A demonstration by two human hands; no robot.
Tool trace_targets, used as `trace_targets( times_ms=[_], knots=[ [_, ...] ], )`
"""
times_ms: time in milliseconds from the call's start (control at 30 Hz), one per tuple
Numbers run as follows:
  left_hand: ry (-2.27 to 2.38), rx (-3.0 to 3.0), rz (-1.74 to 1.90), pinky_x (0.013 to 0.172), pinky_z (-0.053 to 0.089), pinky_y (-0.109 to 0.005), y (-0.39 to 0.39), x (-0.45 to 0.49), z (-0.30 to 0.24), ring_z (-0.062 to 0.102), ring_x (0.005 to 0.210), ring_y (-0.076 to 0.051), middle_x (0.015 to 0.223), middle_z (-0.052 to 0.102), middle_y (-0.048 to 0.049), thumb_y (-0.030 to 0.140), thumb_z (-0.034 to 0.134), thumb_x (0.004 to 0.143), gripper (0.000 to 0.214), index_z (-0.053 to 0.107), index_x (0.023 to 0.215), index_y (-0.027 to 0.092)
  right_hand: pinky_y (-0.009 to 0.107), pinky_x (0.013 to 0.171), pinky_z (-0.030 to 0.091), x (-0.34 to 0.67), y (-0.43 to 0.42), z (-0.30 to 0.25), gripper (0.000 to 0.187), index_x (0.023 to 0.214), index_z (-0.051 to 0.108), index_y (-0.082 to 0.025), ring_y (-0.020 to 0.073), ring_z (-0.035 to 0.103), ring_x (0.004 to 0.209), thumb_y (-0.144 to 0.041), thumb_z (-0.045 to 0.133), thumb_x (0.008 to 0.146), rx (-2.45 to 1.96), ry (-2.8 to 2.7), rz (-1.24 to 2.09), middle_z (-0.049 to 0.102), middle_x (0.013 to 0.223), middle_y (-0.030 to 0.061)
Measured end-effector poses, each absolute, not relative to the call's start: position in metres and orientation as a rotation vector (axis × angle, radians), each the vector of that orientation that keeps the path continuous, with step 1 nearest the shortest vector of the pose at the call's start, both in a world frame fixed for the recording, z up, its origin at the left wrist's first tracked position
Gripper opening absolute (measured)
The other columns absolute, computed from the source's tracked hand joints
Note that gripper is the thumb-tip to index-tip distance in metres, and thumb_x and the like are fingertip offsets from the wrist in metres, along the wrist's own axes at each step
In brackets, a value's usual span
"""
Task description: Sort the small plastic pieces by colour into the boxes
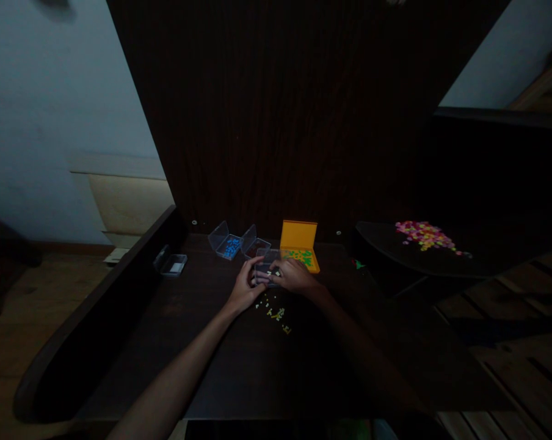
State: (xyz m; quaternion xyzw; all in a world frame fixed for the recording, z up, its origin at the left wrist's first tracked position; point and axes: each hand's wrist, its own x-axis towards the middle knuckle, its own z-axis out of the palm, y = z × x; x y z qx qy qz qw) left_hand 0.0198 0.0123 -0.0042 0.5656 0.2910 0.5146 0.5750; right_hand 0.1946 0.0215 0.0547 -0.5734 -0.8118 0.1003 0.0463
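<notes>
My left hand [246, 286] is wrapped round the near left side of a small clear plastic box [263, 260], whose lid stands up. Over that box reaches my right hand [294, 276], fingers bent together at its opening; a few pale pieces show by the fingertips, but whether they are pinched or lie in the box is unclear. Small pale and yellow pieces [278, 314] lie scattered on the dark tabletop just nearer than the hands. Directly behind my right hand, a yellow case [298, 235] stands open with green pieces [303, 256] in it.
Behind my left hand are an open clear box of blue pieces [232, 247] and another clear box [250, 238] with dark contents. A further clear case [173, 264] lies at left. Pink, purple and yellow pieces [425, 235] heap on the right shelf. Small green pieces [358, 264] lie below it.
</notes>
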Motion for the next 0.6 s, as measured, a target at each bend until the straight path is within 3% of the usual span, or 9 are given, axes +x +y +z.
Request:
trace_targets(
  times_ms=[300,600],
  knots=[
    [0.682,1.312,1.213,0.076,0.053,-0.025,0.015,0.017,-0.006,0.062,0.084,-0.011,0.119,0.047,-0.0066,0.011,0.070,0.065,0.064,0.047,0.124,0.023,0.030,0.078,0.041,0.194,0.012,0.065,0.028,0.112,0.068,-0.024,0.0231,0.063,0.092,-0.031,0.053,0.090,-1.675,-2.496,0.312,0.071,0.096,0.0073],
    [0.721,1.302,1.219,0.074,0.053,-0.025,0.014,0.015,-0.004,0.062,0.085,-0.011,0.121,0.046,-0.0070,0.013,0.069,0.065,0.062,0.049,0.123,0.024,0.023,0.059,0.036,0.212,0.003,0.051,0.019,0.091,0.071,-0.021,0.0134,0.055,0.058,-0.023,0.054,0.084,-1.577,-2.188,0.282,0.062,0.062,-0.0009]
  ],
)
